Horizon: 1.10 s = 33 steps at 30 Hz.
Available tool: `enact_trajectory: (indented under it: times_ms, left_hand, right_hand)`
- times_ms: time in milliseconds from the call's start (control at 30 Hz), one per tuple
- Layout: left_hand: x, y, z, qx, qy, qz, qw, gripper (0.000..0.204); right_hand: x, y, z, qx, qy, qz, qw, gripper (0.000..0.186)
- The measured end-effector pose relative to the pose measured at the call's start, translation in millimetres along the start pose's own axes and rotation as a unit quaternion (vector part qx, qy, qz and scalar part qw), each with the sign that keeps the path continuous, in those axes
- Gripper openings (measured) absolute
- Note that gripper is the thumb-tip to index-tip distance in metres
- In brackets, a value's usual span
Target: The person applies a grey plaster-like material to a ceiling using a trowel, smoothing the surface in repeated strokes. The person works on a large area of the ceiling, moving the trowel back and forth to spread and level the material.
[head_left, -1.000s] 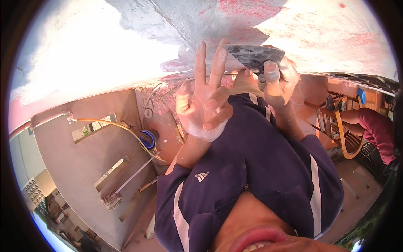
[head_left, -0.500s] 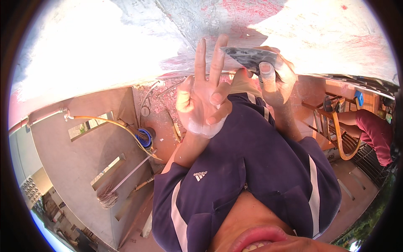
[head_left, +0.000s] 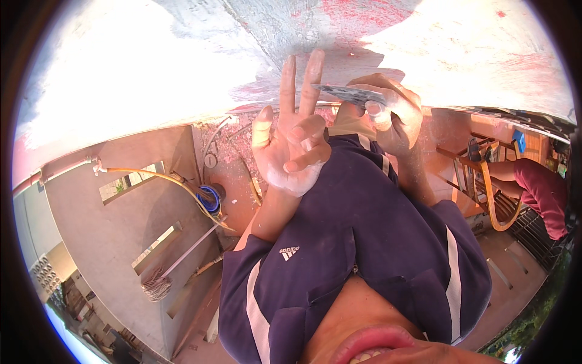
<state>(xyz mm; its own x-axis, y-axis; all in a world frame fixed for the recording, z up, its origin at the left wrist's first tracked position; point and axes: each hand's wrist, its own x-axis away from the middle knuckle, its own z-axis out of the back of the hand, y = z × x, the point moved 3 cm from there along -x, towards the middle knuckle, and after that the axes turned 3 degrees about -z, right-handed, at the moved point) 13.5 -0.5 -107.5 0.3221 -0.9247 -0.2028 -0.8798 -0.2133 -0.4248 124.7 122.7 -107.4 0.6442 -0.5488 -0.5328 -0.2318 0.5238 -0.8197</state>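
Note:
My right hand (head_left: pixel 397 112) grips a thin, dark, flat piece (head_left: pixel 351 93) smeared with white; whether it is a scraper blade or folded sandpaper I cannot tell. The thumb presses on the near face while the fingers wrap behind. Its pointed left end reaches the raised middle finger of my left hand (head_left: pixel 291 142). That hand is palm toward me and dusted white, two fingers stretched up, thumb apart, the other two curled, with nothing gripped. Both hands are close to a pale wall (head_left: pixel 339 36) with red and grey patches, brightly sunlit in places.
To the left, a yellow hose (head_left: pixel 151 173) runs from a tap to a blue-rimmed bucket (head_left: pixel 209 199). A mop (head_left: pixel 157 285) leans nearby along a grey wall (head_left: pixel 85 212). On the right, a person in maroon clothing (head_left: pixel 542 194) is beside a wooden chair (head_left: pixel 498 221).
My right hand has tilted the dark piece, so it shows nearly edge-on and sits slightly lower. The left hand's curled fingers have loosened and its thumb has spread outward.

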Motion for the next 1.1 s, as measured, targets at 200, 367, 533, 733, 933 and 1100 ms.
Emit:
enact_trajectory:
  times_ms: [200, 367, 533, 733, 933, 1100]
  left_hand:
    - [-1.7, -0.1, 6.4, 0.014, 0.015, 0.015, 1.0, 0.07]
    - [-1.2, 0.3, 12.0, 0.002, 0.012, 0.044, 0.999, 0.069]
    - [1.7, 2.1, 14.4, 0.015, 0.002, 0.044, 0.999, 0.068]
    - [9.5, 10.6, 16.9, 0.014, 0.0, 0.017, 1.0, 0.069]
    - [28.4, 28.3, 30.2, -0.104, -0.011, 0.027, 0.994, 0.067]
    - [56.4, 45.9, 56.2, -0.676, 0.081, 0.092, 0.727, 0.055]
  right_hand:
    - [-2.5, 1.3, 9.0, 0.098, 0.044, 0.083, 0.991, 0.028]
    - [1.9, 6.2, 16.6, 0.117, 0.092, 0.053, 0.987, 0.028]
    - [6.0, 7.0, 11.2, 0.089, 0.058, 0.065, 0.992, 0.029]
    - [16.5, 10.2, -7.0, 0.022, 0.018, -0.003, 1.0, 0.019]
    - [17.8, 16.5, -12.4, 0.023, 0.138, -0.112, 0.984, 0.018]
    - [23.4, 23.7, -15.3, -0.117, 0.124, -0.282, 0.944, 0.024]
